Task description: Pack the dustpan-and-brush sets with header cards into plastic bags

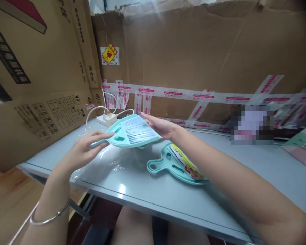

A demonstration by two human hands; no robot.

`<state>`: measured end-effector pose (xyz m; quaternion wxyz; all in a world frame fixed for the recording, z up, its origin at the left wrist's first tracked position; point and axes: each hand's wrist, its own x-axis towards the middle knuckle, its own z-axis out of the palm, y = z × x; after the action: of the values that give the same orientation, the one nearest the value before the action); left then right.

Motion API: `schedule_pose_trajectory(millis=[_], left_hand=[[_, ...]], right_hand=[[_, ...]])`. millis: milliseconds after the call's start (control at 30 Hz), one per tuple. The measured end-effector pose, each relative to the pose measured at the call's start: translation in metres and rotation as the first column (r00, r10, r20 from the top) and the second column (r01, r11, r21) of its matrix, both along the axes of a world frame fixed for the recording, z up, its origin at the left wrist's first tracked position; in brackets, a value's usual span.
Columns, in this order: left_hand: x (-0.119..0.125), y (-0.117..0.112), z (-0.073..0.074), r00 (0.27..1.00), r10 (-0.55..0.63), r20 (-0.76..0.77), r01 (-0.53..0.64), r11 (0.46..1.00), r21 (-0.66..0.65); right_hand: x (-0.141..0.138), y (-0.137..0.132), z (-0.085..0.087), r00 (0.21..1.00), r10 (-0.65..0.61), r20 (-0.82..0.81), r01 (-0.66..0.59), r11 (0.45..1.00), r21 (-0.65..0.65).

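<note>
Grasping opposite ends, left hand (83, 149) and right hand (163, 127) hold a turquoise brush set (137, 131).

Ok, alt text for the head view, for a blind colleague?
Left hand and right hand hold a turquoise dustpan-and-brush set, bristles showing, above a grey table. A second set with a colourful label lies to the right; cardboard stands behind.

Two turquoise sweeping tools (135, 130) (168, 166), one above the worktop (234, 194), one near its front edge. Two cardboard boxes (48, 78) (181, 47), at the left and back edges. One power strip (101, 119) toward the back-left corner. One bangle (47, 222).
</note>
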<state>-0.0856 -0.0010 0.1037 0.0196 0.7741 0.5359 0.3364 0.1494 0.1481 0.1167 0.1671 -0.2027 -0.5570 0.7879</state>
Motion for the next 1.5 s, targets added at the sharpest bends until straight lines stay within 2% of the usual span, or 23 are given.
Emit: schedule_pose_trajectory(millis=[100, 200, 267, 333, 400, 500, 600, 667, 733, 800, 900, 933, 967, 1000, 1033, 1067, 1100, 1133, 1167, 1233, 1267, 1367, 1500], left_hand=[[0.011, 0.016, 0.005, 0.996, -0.058, -0.063, 0.059, 0.998, 0.01], [0.031, 0.021, 0.013, 0.994, -0.059, -0.093, 0.062, 0.998, 0.024], [0.046, 0.02, 0.015, 0.995, -0.042, -0.093, 0.047, 0.997, 0.055], [0.061, 0.018, 0.015, 0.995, -0.02, -0.095, 0.031, 0.994, 0.107], [0.075, 0.018, 0.011, 0.996, -0.013, -0.091, 0.026, 0.988, 0.149], [0.101, 0.02, 0.004, 0.995, 0.074, -0.073, -0.057, 0.976, 0.211], [0.138, 0.022, -0.004, 0.951, 0.293, -0.096, -0.251, 0.917, 0.311], [0.165, 0.021, -0.008, 0.927, 0.349, -0.139, -0.285, 0.894, 0.345], [0.188, 0.016, -0.01, 0.929, 0.322, -0.183, -0.249, 0.909, 0.336], [0.2, 0.009, -0.008, 0.955, 0.21, -0.209, -0.143, 0.945, 0.293], [0.186, -0.001, -0.001, 0.976, -0.111, -0.185, 0.137, 0.981, 0.136], [0.175, -0.003, 0.001, 0.971, -0.179, -0.162, 0.192, 0.979, 0.069], [0.161, -0.002, 0.002, 0.974, -0.175, -0.146, 0.179, 0.984, 0.015], [0.146, 0.0, 0.002, 0.988, -0.066, -0.141, 0.067, 0.998, 0.004], [0.131, 0.005, 0.0, 0.977, 0.137, -0.164, -0.137, 0.99, 0.011], [0.117, 0.01, -0.003, 0.908, 0.35, -0.231, -0.355, 0.935, 0.022], [0.106, 0.015, -0.007, 0.798, 0.51, -0.322, -0.536, 0.844, 0.01], [0.096, 0.021, -0.012, 0.698, 0.59, -0.405, -0.655, 0.755, -0.03], [0.089, 0.025, -0.016, 0.629, 0.622, -0.467, -0.732, 0.676, -0.086], [0.079, 0.031, -0.022, 0.585, 0.601, -0.544, -0.79, 0.573, -0.218], [0.076, 0.031, -0.024, 0.599, 0.578, -0.555, -0.784, 0.563, -0.26], [0.068, 0.025, -0.023, 0.62, 0.548, -0.562, -0.759, 0.601, -0.251], [0.053, 0.01, -0.022, 0.598, 0.556, -0.578, -0.755, 0.632, -0.174]], right_hand=[[0.016, -0.004, -0.001, 1.0, -0.019, 0.024, 0.021, 0.994, -0.103], [0.032, -0.015, -0.002, 0.983, -0.18, 0.029, 0.181, 0.982, -0.05], [0.046, -0.026, -0.004, 0.949, -0.316, -0.017, 0.315, 0.948, -0.045], [0.065, -0.036, -0.006, 0.909, -0.416, -0.036, 0.411, 0.906, -0.101], [0.084, -0.046, -0.008, 0.892, -0.451, -0.017, 0.445, 0.885, -0.134], [0.103, -0.062, -0.015, 0.871, -0.482, -0.096, 0.476, 0.876, -0.079], [0.101, -0.082, -0.022, 0.828, -0.506, -0.24, 0.508, 0.859, -0.059], [0.093, -0.094, -0.026, 0.806, -0.538, -0.246, 0.525, 0.842, -0.122], [0.086, -0.101, -0.028, 0.762, -0.609, -0.223, 0.578, 0.793, -0.193], [0.086, -0.101, -0.027, 0.718, -0.666, -0.203, 0.625, 0.745, -0.233], [0.101, -0.095, -0.023, 0.696, -0.702, -0.154, 0.656, 0.708, -0.263], [0.109, -0.092, -0.022, 0.701, -0.703, -0.119, 0.658, 0.702, -0.273], [0.117, -0.09, -0.021, 0.713, -0.697, -0.077, 0.655, 0.701, -0.283], [0.124, -0.089, -0.02, 0.73, -0.682, -0.034, 0.646, 0.706, -0.29], [0.131, -0.088, -0.02, 0.75, -0.661, 0.01, 0.634, 0.716, -0.293], [0.137, -0.088, -0.02, 0.77, -0.636, 0.053, 0.621, 0.727, -0.292], [0.141, -0.088, -0.02, 0.782, -0.616, 0.094, 0.613, 0.736, -0.287], [0.144, -0.089, -0.021, 0.788, -0.603, 0.125, 0.612, 0.741, -0.277], [0.146, -0.09, -0.021, 0.79, -0.594, 0.152, 0.611, 0.744, -0.268], [0.147, -0.094, -0.022, 0.803, -0.567, 0.184, 0.596, 0.761, -0.257], [0.146, -0.095, -0.023, 0.816, -0.548, 0.184, 0.578, 0.775, -0.254], [0.145, -0.101, -0.024, 0.841, -0.523, 0.136, 0.54, 0.81, -0.229], [0.143, -0.107, -0.024, 0.835, -0.549, 0.043, 0.546, 0.817, -0.184]])
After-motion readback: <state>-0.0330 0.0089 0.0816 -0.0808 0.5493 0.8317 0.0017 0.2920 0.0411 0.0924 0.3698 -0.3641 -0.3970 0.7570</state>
